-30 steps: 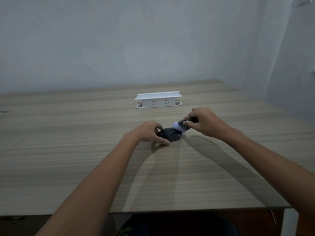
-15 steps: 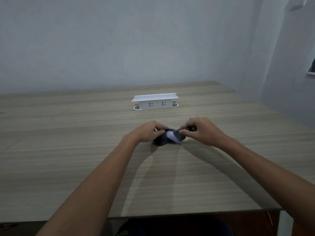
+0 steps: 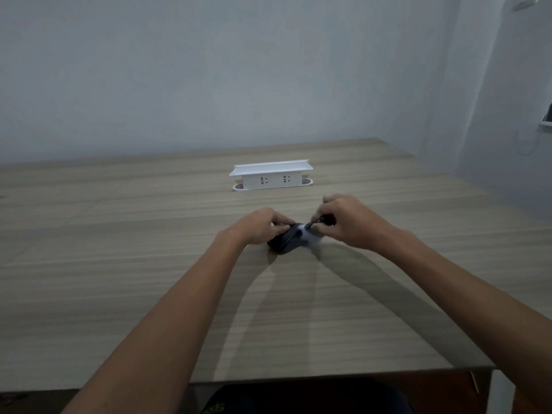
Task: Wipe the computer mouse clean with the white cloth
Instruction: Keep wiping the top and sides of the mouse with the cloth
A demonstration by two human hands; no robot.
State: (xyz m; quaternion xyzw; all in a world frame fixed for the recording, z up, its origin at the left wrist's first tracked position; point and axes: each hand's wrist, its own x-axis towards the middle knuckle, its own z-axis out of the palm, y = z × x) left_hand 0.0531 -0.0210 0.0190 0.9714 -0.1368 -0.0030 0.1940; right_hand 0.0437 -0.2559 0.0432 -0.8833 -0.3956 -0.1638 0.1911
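Wiping looks underway, not finished: the left hand (image 3: 263, 225) grips the black mouse (image 3: 285, 242) mid-tabletop (image 3: 119, 279), at 6 o'clock from the socket box (image 3: 270, 174), while the right hand (image 3: 343, 225) pinches the white cloth (image 3: 307, 234) against its right side

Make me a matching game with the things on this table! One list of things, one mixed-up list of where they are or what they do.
Things:
1. computer mouse
2. white cloth
3. socket box
4. left hand

Places or states:
A. stands alone at the far side of the table
B. steadies the mouse
C. pinched in the right hand
D. dark, lying between both hands

Pairs: 1-D, 2-C, 3-A, 4-B
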